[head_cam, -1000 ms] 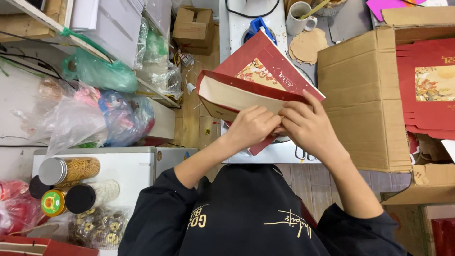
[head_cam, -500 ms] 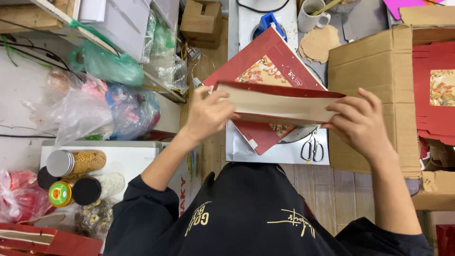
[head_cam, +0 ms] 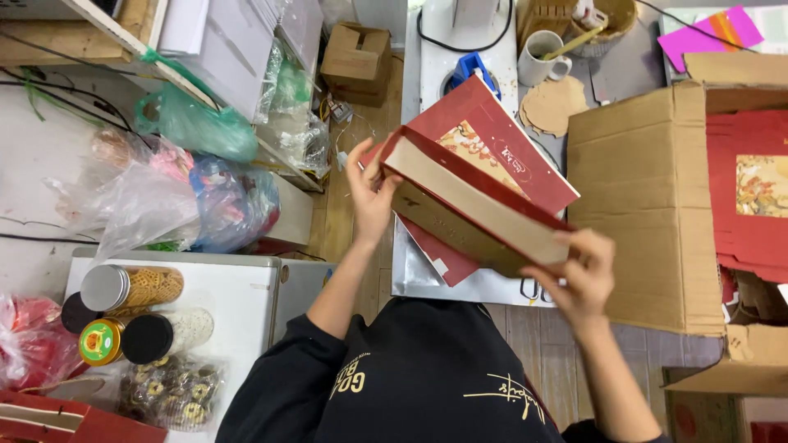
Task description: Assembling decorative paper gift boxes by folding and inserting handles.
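Up over the near edge of the white table [head_cam: 427,49], a red paper bag [head_cam: 480,197] with a cream-coloured side and a gold-patterned front was held tilted in the air between the two hands. The left hand [head_cam: 371,193] gripped its upper left end, fingers closed on the edge, and the right hand [head_cam: 579,271] clamped its lower right end, so the hands were well apart, each shut on the bag. Beneath it on the table lay a pair of scissors [head_cam: 538,289], mostly hidden. Farther up the table stood a white mug [head_cam: 538,57], just beside a stack of round brown discs [head_cam: 554,105]. To the right an open cardboard box [head_cam: 640,205] held more red flat bags [head_cam: 751,189]. At the left, lidded jars [head_cam: 131,312] lay on a white cabinet [head_cam: 238,303].
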